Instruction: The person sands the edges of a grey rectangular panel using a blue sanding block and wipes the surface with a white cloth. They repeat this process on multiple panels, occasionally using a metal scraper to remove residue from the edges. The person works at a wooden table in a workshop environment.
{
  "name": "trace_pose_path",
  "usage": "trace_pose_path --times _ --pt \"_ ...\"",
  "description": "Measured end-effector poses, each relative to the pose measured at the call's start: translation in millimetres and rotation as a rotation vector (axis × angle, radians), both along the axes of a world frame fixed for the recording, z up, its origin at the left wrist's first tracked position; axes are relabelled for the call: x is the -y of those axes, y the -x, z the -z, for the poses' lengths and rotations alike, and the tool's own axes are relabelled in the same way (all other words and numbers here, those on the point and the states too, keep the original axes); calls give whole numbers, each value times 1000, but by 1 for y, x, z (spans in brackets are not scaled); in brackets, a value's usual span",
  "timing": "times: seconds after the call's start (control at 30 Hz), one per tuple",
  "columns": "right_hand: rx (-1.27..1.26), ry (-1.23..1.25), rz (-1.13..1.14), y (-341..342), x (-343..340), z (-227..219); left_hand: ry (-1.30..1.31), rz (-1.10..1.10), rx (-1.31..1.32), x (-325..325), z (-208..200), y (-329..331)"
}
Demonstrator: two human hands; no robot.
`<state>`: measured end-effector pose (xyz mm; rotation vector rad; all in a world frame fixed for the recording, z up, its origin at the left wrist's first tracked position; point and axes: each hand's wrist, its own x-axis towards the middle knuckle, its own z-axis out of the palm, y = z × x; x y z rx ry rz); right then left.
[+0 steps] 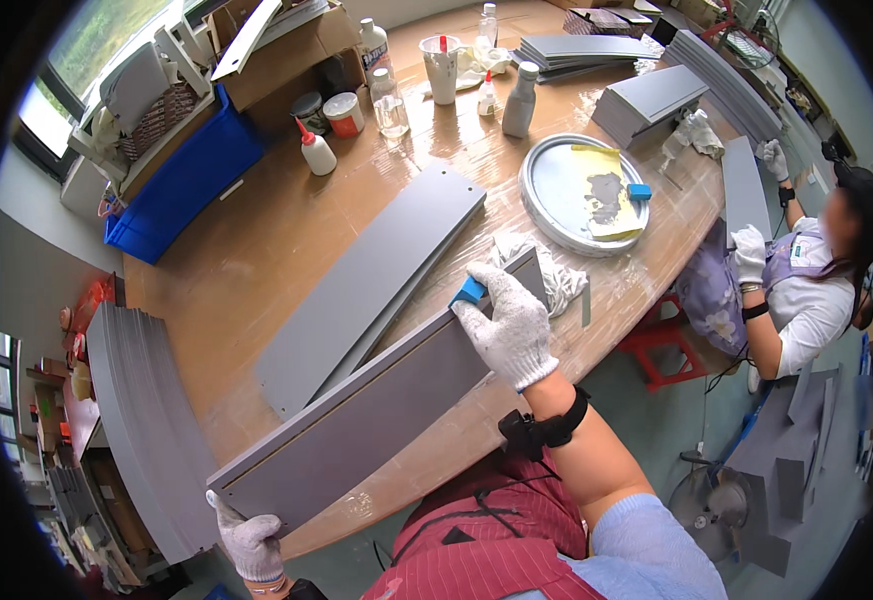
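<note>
A long grey panel (357, 440) stands on its edge in front of me, tilted, with a groove running below its upper edge. My left hand (249, 540), in a white knit glove, grips its near-left corner, thumb on top. In my gloved right hand (510, 325), a small blue block (470, 290), perhaps a sponge, is pinched against the upper edge near the far end. Behind it lie grey boards (377, 280), one overlapping another. A crumpled white cloth (552, 270) lies just beyond my right hand.
A round metal lid (542, 215) carries yellow paper smeared with grey paste and another blue block. Bottles, including a grey bottle (520, 100), and a cup stand farther back. Stacked grey panels (147, 420) stand left; a blue bin (192, 180) is far left. A gloved co-worker (797, 260) sits right.
</note>
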<state>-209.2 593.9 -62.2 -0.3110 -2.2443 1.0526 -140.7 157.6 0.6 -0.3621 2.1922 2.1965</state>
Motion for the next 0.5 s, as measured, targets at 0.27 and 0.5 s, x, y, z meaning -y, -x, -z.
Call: trace_pose_path --times 0.27,0.5 --pt "236 101 221 35 -99 45 -80 -62 89 -17 -7 5" --pt "155 88 380 41 -176 97 114 49 161 -19 -12 10"
